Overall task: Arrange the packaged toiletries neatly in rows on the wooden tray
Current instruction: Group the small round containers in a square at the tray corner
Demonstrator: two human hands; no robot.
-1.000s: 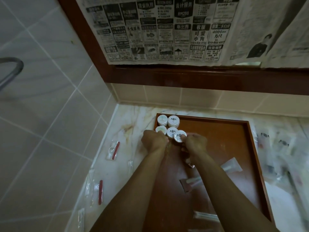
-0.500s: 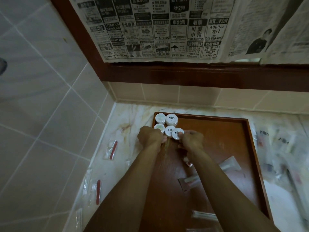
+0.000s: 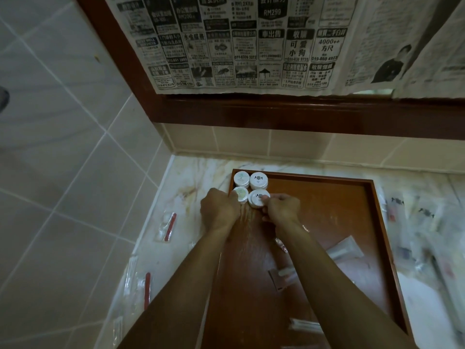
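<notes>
Small round white tubs stand in the far left corner of the wooden tray [image 3: 352,184]. Two back tubs [image 3: 250,179] sit side by side against the rim. My left hand [image 3: 219,210] curls its fingers round the front left tub [image 3: 240,194]. My right hand [image 3: 283,208] pinches the right side of the front right tub [image 3: 258,198], which looks taller, as if stacked. A clear tube [image 3: 344,250] and flat packets [image 3: 281,273] lie loose on the tray under my right forearm.
Clear packets with red sticks [image 3: 168,226] lie on the marble counter left of the tray. A heap of wrapped toiletries [image 3: 427,235] covers the counter to the right. A tiled wall rises at the left, and newspaper [image 3: 251,46] hangs over the framed mirror behind.
The front row showed three tubs side by side; now two show, the rightmost one having shifted left with my right hand. My left hand stayed at the front left tub.
</notes>
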